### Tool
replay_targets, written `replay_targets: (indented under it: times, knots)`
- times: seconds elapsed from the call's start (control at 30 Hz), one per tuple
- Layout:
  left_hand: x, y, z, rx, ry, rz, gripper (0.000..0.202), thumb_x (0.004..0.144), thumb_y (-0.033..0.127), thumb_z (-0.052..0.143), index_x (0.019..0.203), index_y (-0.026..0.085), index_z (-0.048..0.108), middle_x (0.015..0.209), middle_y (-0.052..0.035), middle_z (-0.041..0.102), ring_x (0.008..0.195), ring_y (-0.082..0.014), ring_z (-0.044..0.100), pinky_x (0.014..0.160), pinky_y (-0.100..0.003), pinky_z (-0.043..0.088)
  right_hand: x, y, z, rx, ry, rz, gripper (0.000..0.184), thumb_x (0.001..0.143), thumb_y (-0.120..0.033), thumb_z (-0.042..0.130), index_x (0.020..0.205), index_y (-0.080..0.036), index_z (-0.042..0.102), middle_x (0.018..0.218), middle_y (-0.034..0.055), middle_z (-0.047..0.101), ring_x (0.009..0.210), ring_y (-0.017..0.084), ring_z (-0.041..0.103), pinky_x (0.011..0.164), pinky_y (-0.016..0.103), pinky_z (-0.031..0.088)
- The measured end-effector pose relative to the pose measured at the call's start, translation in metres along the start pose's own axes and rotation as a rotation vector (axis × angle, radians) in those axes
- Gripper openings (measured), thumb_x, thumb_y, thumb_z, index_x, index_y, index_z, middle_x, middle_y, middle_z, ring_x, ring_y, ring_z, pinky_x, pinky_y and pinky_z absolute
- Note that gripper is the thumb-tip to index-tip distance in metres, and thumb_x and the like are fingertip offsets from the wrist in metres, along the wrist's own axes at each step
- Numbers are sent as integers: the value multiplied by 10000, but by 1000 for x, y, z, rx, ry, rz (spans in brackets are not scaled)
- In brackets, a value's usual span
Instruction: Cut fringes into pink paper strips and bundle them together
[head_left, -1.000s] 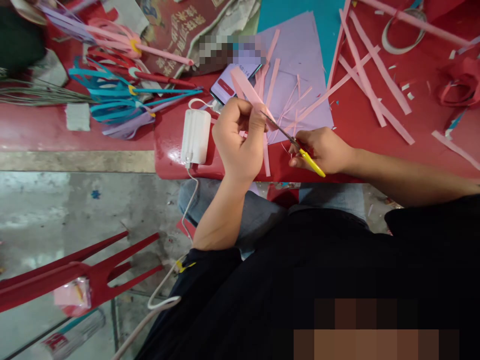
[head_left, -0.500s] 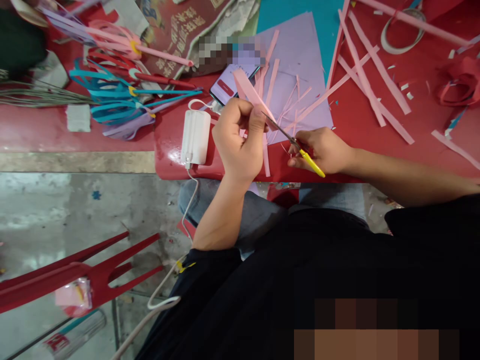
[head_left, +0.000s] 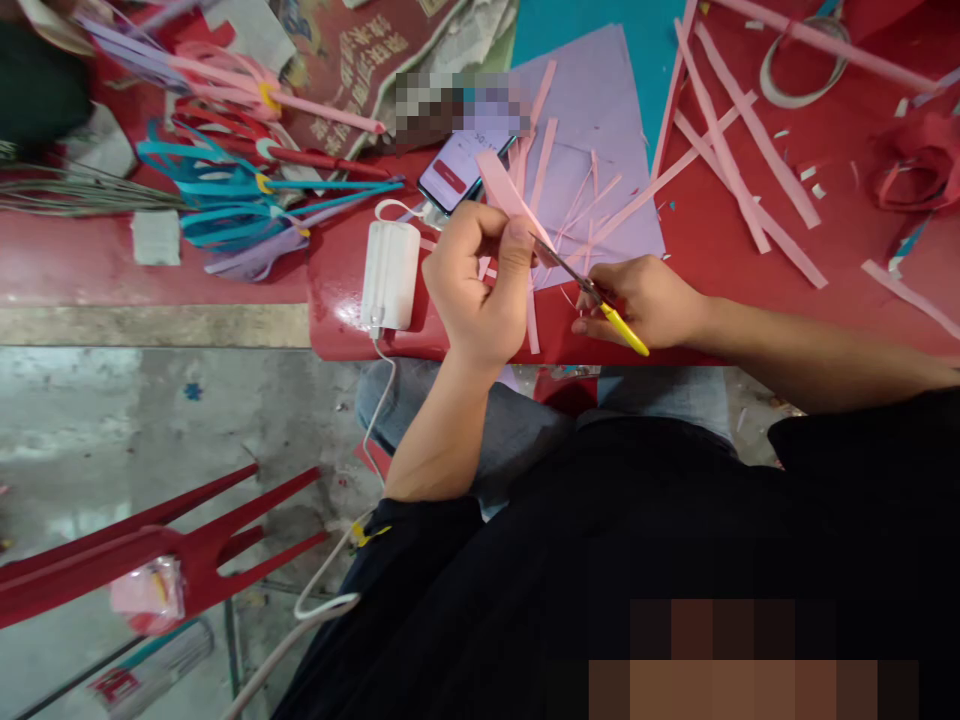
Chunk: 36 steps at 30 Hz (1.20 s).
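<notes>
Currently, in the head view, the left hand (head_left: 480,285) has its grip closed on a pink strip (head_left: 504,188), held above the table (head_left: 341,275) beside the phone (head_left: 452,168). The right hand (head_left: 641,302) has its grip closed around yellow-handled scissors (head_left: 625,331), tips toward the strip. A clear packet (head_left: 148,590) on the red stool (head_left: 199,562) contains pink and yellow material; contents of the clear bottle (head_left: 171,655) cannot be identified. Left fingers hide the strip's lower part. Pixelation obscures the phone's far end. Blade-to-strip contact cannot be confirmed.
</notes>
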<state>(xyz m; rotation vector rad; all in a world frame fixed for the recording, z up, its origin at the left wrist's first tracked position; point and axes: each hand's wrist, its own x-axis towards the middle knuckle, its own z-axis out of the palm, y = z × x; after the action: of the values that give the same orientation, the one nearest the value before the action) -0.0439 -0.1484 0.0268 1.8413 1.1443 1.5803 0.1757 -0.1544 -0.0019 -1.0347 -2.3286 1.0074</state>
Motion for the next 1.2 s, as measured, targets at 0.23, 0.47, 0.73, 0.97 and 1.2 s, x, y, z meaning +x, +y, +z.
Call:
replay_targets:
  times: [0.23, 0.47, 0.73, 0.97, 1.2]
  knots:
    - [2, 7, 1, -8, 17, -4, 373, 1062, 523, 640, 811, 248, 606, 706, 8, 648, 626, -152, 611, 594, -342, 470, -1, 1, 1, -21, 7, 4, 511, 959, -695, 643, 891, -189, 649, 748, 56, 692, 613, 185, 614, 609, 336, 383]
    - [-2, 4, 5, -13, 24, 8, 390, 1085, 541, 584, 827, 247, 587, 702, 12, 631, 630, -161, 611, 620, -348, 469, -2, 4, 3, -78, 15, -13, 470, 970, -659, 636, 916, -193, 654, 752, 52, 700, 613, 180, 598, 604, 331, 368]
    - [-6, 5, 6, 12, -32, -11, 385, 1113, 527, 526, 859, 256, 627, 724, 1, 660, 664, -173, 630, 667, -369, 480, -1, 3, 1, -145, -9, -43, 515, 983, -689, 578, 909, -184, 643, 749, 77, 695, 626, 204, 599, 610, 346, 367]
    - [-10, 2, 8, -49, -54, 12, 336, 1098, 524, 562, 912, 258, 650, 778, -8, 721, 670, -174, 636, 654, -362, 448, -1, -3, -1, -290, -24, -46, 610, 993, -787, 444, 874, -207, 590, 665, 59, 589, 570, 195, 475, 585, 361, 283]
    - [-13, -3, 11, -118, -83, 15, 365, 1104, 558, 518, 952, 261, 667, 798, -16, 711, 713, -181, 644, 703, -369, 472, -1, -2, -2, -316, -37, -40, 659, 987, -834, 392, 904, -216, 605, 659, 52, 568, 579, 206, 493, 588, 360, 254]
